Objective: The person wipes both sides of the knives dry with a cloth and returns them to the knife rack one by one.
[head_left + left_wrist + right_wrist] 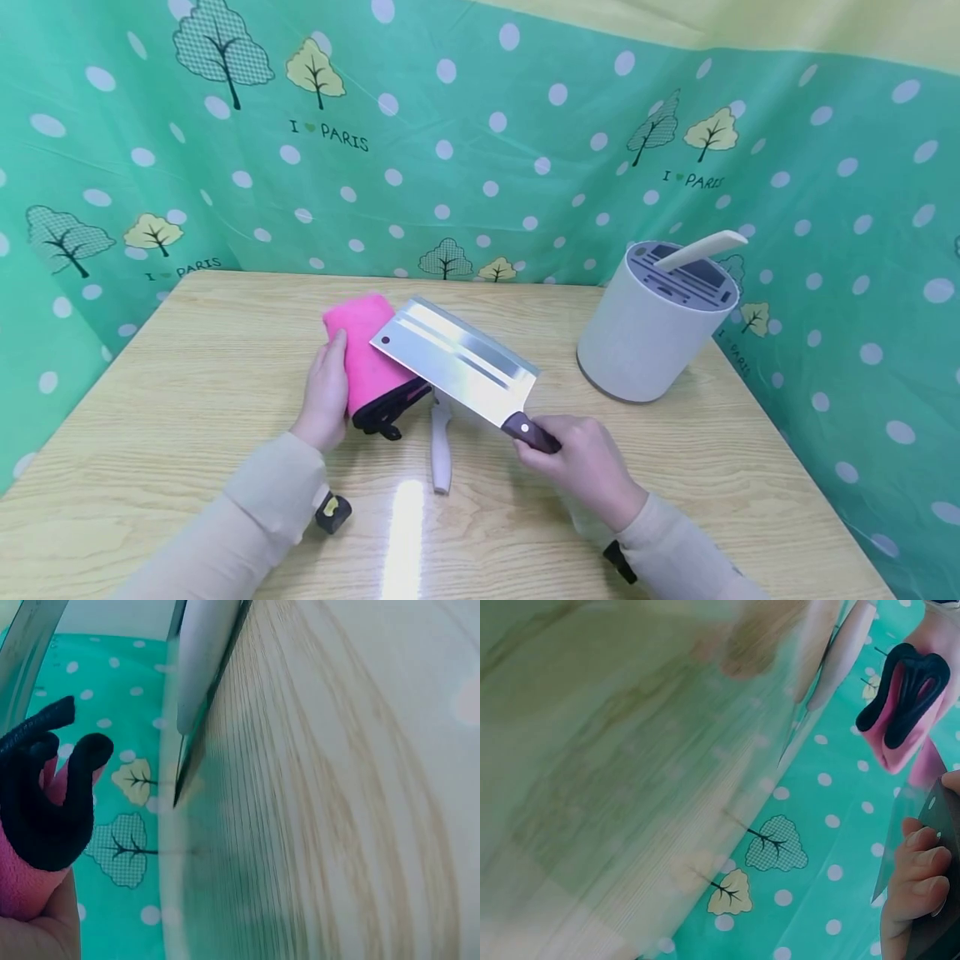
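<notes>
A folded pink cloth (365, 350) with a black edge is gripped in my left hand (324, 387), held above the table. My right hand (588, 467) holds a cleaver (461, 358) by its dark handle, fingers curled round it in the right wrist view. The broad blade slants up to the left, its far end overlapping the cloth; whether the two touch is hard to tell. Beneath the blade a white-handled knife (441, 450) lies on the table, its own blade mostly hidden in the head view. The left wrist view shows the cloth's looped black edge (49, 832).
A white round knife block (637, 342) stands at the right back of the wooden table (210, 358), with one white handle (701, 250) sticking out of its slotted top. A green dotted curtain (480, 150) hangs behind and along the sides.
</notes>
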A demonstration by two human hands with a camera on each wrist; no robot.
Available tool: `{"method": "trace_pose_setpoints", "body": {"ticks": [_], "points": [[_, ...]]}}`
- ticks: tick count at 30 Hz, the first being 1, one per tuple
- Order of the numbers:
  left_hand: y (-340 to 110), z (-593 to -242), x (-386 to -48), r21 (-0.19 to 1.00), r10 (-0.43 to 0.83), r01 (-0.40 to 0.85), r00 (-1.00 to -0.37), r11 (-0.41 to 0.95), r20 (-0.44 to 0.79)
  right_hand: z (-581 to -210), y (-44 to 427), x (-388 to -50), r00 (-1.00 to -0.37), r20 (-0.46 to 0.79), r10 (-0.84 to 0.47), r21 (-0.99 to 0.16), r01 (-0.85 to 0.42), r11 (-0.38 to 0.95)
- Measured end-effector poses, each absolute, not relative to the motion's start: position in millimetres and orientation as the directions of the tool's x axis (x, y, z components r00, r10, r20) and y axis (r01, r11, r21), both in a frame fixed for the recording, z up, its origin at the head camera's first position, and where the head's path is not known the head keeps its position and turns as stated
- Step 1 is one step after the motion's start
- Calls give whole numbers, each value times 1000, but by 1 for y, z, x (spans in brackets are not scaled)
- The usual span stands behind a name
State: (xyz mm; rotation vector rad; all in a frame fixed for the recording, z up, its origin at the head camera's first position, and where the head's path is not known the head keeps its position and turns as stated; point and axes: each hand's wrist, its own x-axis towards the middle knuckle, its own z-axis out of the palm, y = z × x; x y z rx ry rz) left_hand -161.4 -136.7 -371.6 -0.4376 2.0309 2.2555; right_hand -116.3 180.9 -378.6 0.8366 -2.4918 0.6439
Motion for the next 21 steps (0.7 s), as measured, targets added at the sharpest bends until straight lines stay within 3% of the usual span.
{"method": "trace_pose_setpoints", "body": {"ticks": [6, 21], "points": [[-133, -373, -162, 960, -89, -232, -965, -156, -247, -377, 176, -114, -748, 486, -452, -320, -633, 705], [-128, -372, -156, 936, -53, -261, -958, -237, -281, -381, 170, -111, -713, 517, -474, -309, -671, 674]]}}
